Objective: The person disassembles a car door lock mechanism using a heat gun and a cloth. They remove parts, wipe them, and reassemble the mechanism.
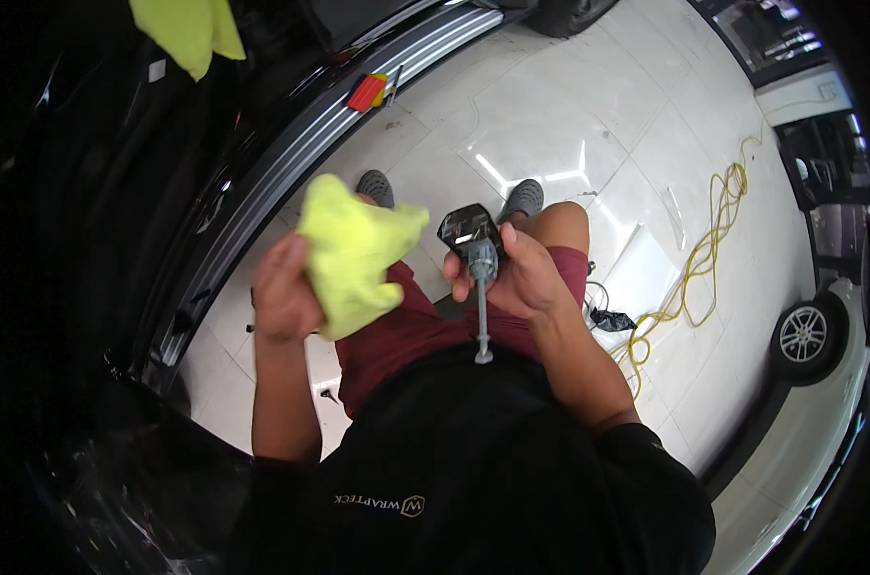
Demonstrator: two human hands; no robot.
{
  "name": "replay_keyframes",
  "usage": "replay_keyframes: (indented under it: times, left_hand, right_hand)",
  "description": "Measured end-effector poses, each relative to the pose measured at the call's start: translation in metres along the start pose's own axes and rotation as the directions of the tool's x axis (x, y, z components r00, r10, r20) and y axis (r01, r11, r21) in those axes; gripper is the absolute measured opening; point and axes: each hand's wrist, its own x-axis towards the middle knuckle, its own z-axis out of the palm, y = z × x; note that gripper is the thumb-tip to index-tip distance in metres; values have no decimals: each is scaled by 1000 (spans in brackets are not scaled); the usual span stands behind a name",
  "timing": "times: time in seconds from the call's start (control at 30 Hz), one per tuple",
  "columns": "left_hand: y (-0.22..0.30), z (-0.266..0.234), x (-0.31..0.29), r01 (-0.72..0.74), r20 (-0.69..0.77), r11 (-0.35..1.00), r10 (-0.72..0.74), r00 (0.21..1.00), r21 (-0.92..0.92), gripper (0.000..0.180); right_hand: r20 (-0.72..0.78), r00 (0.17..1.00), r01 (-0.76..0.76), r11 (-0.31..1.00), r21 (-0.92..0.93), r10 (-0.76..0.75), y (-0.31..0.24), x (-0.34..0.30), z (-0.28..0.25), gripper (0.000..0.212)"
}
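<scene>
My left hand (287, 289) grips a bright yellow-green cloth (354, 254), which hangs loosely spread and slightly blurred over my lap. In my right hand (529, 276) is what looks like a gear shift knob (470, 227), with a glossy black head and a grey stem (483, 311) pointing down toward my body. My right fingers curl around it just below the head, with the thumb along its side. A narrow gap separates the cloth from the knob.
On the black car's silver door sill (310, 139) at left lie red and yellow squeegee cards (368, 92). A second yellow cloth (191, 34) hangs above them. A coiled yellow cord (708, 249), white sheet (639, 268) and black plastic (612, 320) lie on the tiled floor; a light-coloured car (818, 422) stands right.
</scene>
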Motion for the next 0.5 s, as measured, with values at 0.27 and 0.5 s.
replay_keyframes:
  times: [0.27,0.5]
  left_hand:
    - [-50,26,43,-96,168,740,-23,986,665,26]
    - [8,2,19,-129,37,943,148,988,-307,57]
  right_hand:
    - [-104,992,-97,968,-231,75,8,-11,13,48]
    - [-216,939,123,847,-517,-268,-12,-7,23,41]
